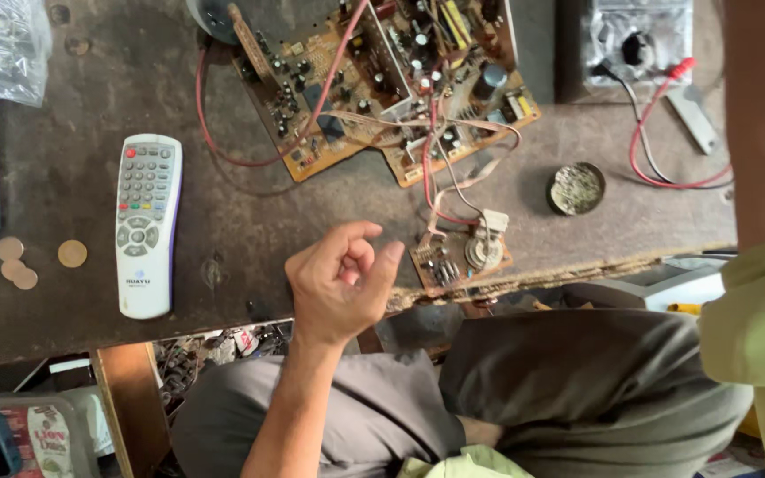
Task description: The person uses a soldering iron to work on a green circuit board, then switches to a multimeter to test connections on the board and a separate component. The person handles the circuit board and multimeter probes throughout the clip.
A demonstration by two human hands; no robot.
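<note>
My left hand (pixel 340 281) hovers over the front edge of the dark worn workbench (pixel 250 221). Its fingers are curled in against the thumb, and nothing shows in them. Just to its right lies a small brown circuit board (pixel 462 257), tied by red and grey wires to a large brown circuit board (pixel 382 80) at the back. A white remote control (pixel 146 226) lies to the left of the hand. My right forearm (pixel 759 115) runs up the right edge; its hand is out of frame.
Several coins (pixel 12 261) lie at the left. A small round tin (pixel 576 188) sits right of the boards. A meter in a plastic bag (pixel 635 40) with red and black leads is at the back right. My legs in grey trousers (pixel 524 389) are below the bench.
</note>
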